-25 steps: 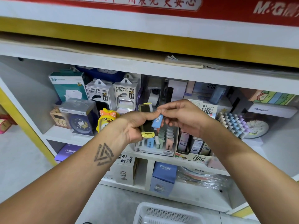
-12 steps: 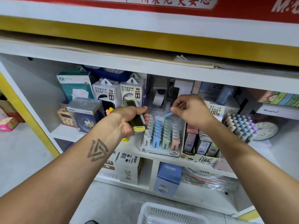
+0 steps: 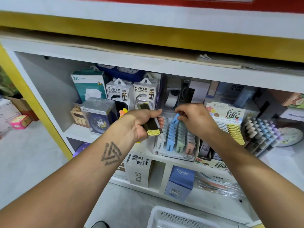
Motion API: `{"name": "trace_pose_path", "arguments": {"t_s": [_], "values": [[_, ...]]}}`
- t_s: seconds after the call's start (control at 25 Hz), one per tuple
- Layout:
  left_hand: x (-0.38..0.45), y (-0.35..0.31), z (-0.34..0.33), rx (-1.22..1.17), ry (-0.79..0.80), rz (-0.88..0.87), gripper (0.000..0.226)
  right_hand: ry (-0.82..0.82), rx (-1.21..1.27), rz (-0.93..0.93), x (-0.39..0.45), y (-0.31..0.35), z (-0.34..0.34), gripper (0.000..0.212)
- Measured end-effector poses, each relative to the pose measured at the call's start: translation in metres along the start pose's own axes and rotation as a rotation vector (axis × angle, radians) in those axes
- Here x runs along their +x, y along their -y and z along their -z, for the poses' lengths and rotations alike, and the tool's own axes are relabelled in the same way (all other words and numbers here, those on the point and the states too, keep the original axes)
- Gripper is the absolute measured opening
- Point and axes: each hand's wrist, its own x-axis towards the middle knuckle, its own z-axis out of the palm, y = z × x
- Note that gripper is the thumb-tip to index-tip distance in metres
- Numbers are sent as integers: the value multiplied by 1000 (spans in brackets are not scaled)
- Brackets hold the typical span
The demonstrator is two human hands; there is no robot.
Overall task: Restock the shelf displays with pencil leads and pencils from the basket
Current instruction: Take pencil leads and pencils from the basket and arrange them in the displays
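Observation:
My left hand [image 3: 140, 124] grips a small stack of pencil lead cases [image 3: 152, 127], dark with yellow ends, plus a white one beside them. My right hand [image 3: 195, 120] pinches a blue lead case [image 3: 175, 118] at the back of the blue row in the pastel lead display tray [image 3: 176, 155] on the shelf. That tray holds rows of white, blue, green and pink cases. To its right stands a second lead display [image 3: 233, 129] with yellow cases. The white basket [image 3: 172, 218] sits on the floor below.
Power bank boxes [image 3: 131, 94], a clock box [image 3: 97, 116] and a tape dispenser [image 3: 174, 97] stand behind my hands. A rack of pastel pens [image 3: 261, 134] is at the right. The lower shelf holds a DIY box [image 3: 139, 171] and a blue CRUHRE box [image 3: 181, 181].
My right hand has carried the blue case from my left hand's stack to the back of the tray's blue row. The view moved closer to the shelf.

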Motion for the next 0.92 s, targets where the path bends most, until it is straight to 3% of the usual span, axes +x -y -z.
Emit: {"name": "trace_pose_path", "arguments": {"t_s": [0.16,0.52,0.68,0.72,0.8,0.84,0.92], "values": [[0,-1,1,-2,1,23,13,66,-24,-21,3,1,-10,9],[-5,-3,1,-21,2,49,11,134,-110,-1,5,3,-8,13],[-7,-2,-1,-18,24,46,14,222,-231,35,2,9,-11,29],[-8,-1,-3,-30,35,42,13,199,-157,12,2,12,-9,28],[-8,-1,-5,-65,54,22,11,162,260,-163,2,17,1,17],[-7,-2,-6,-74,60,5,12,197,546,-272,2,20,8,9],[-6,-2,-10,-88,64,-28,15,378,911,-360,-3,24,22,22]]}}
